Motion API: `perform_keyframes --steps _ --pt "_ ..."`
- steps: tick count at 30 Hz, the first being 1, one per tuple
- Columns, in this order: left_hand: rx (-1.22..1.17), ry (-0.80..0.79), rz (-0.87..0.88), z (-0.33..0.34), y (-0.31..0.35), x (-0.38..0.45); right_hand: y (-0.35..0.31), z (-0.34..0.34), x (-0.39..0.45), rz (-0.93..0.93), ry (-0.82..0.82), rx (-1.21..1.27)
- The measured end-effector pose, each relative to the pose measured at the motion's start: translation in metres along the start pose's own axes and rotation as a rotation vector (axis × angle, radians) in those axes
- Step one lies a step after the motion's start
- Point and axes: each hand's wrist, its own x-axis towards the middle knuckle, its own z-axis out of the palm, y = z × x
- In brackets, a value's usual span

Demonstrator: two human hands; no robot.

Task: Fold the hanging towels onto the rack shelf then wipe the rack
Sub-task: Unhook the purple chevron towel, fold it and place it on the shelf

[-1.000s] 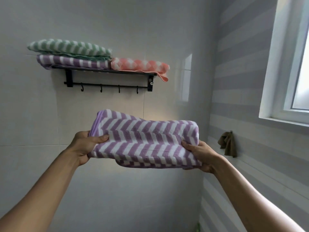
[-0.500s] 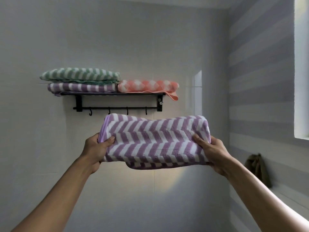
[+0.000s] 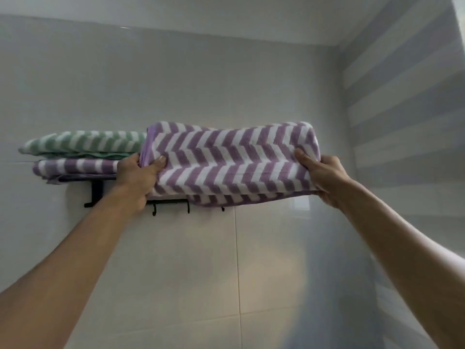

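Head view: folded purple towel is held up in front of the rack, level w/ the shelf or slightly above it. Left hand grips the towel's left end, thumb on the front face, fingers hidden behind; right hand grips the right end the same way, thumb over the front, rest behind the cloth. Both grips are clamped on the towel; neither is apart. Long axis of the towel runs left-right, approx. parallel to the shelf edge, so no rotation looks necessary. Key relation: the shelf lies beyond the towel, toward the wall; my left hand is the one nearer the stack already there. Shelf contents, left half: green striped towel lying on top of a second purple striped towel, both folded flat. Right half of the shelf is hidden behind the towel I hold, so I cannot tell what it carries or how much room is free. Below the towel's lower edge, the hooks of the rack's bar show, none carrying anything visible. My judgement: step in hand is placing this towel on the shelf; next move is fwd and down onto the hidden right part. Risk: the loose lower fold sags and may catch the shelf's front edge. Wiping not yet begun.
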Motion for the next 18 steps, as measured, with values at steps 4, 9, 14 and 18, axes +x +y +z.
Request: perform_keyframes --steps 4,9,14,18 --pt "-0.007 -0.012 0.049 0.021 0.017 0.054 -0.015 0.014 0.045 -0.038 0.033 0.023" --pt "0.02 0.047 0.103 0.046 0.026 0.105 -0.017 0.03 0.1 -0.071 0.042 0.063" --pt "0.022 0.068 0.121 0.06 0.031 0.147 -0.014 0.045 0.153 -0.078 0.016 0.073" --pt "0.057 0.106 0.168 0.078 0.033 0.181 -0.012 0.061 0.206 -0.084 0.004 0.109"
